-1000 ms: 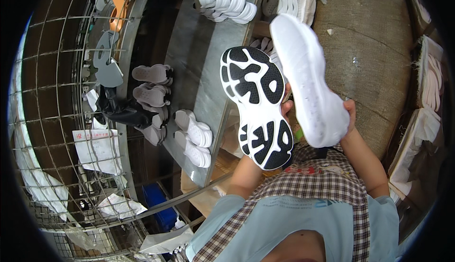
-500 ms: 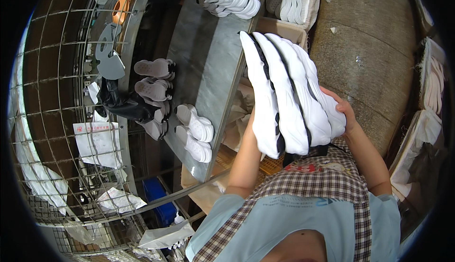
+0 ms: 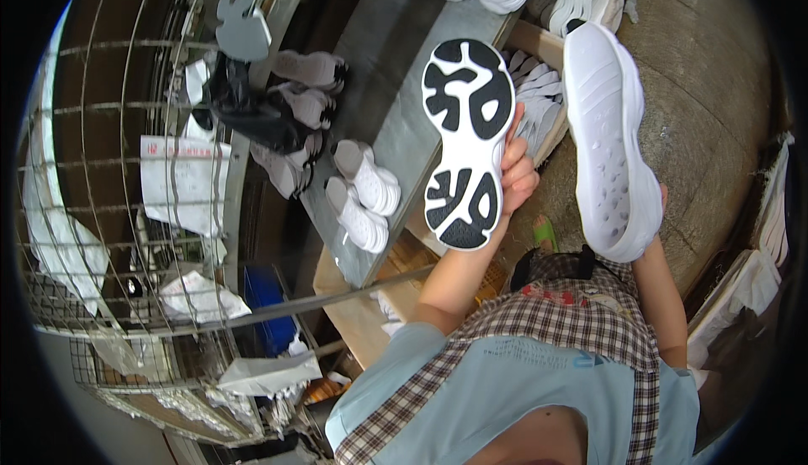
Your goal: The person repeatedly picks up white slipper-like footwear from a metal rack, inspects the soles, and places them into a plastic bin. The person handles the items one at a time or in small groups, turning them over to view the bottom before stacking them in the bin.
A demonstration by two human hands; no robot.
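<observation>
In the head view, we hold a black-and-white sole (image 3: 469,141) up before the right edge of the grey table (image 3: 396,78), its patterned underside facing us and its long axis nearly upright. Just right of it, a white sole (image 3: 608,141) shows its perforated face, its top end leaning slightly left. Our left forearm (image 3: 459,284) slants up rightward, the left hand (image 3: 519,175) curled around the first sole's edge; our right hand (image 3: 663,197), mostly hidden, grips the second, finger spread unclear.

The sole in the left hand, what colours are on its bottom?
The shoe sole is white with black patches, clearest in the head view.
</observation>
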